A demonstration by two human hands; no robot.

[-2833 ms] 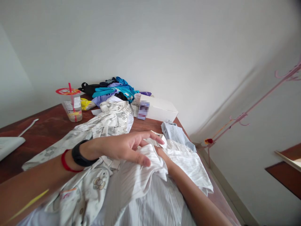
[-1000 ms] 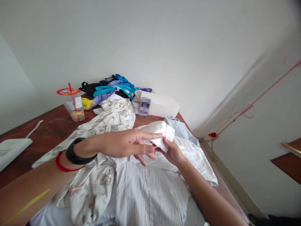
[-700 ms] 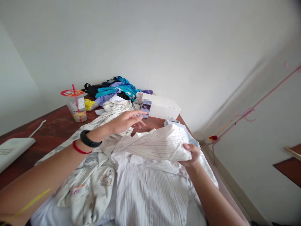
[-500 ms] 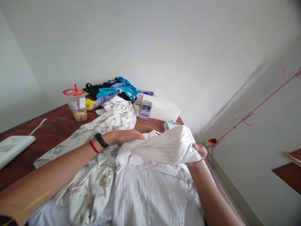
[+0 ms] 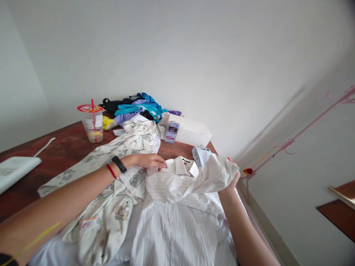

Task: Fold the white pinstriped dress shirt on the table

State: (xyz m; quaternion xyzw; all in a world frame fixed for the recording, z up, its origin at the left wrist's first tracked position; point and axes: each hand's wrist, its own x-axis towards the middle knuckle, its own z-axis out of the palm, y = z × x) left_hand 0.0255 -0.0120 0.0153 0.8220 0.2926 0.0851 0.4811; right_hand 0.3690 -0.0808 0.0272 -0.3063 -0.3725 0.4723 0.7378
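Note:
A white striped button shirt [image 5: 180, 229] lies spread in front of me, its collar pointing away. One sleeve is folded across the chest, and my right hand [image 5: 232, 181] grips its end at the right, lifting it a little. My left hand [image 5: 151, 161] rests at the shirt's left shoulder beside the collar, fingers stretched out and not closed on the cloth. Under my left forearm lies a white garment with a cartoon print [image 5: 119, 207], rumpled alongside the shirt.
Behind are a white box [image 5: 191, 129], a pile of blue, purple and black clothes [image 5: 141, 107] and a folded light blue cloth [image 5: 201, 155]. A plastic cup with a straw [image 5: 93, 125] and a white device [image 5: 19, 171] stand left. A pink rack [image 5: 305, 133] is right.
The sleeve across the chest has come down toward me, uncovering the collar. My left hand has loosened from the shoulder cloth, while my right hand keeps hold of the sleeve end.

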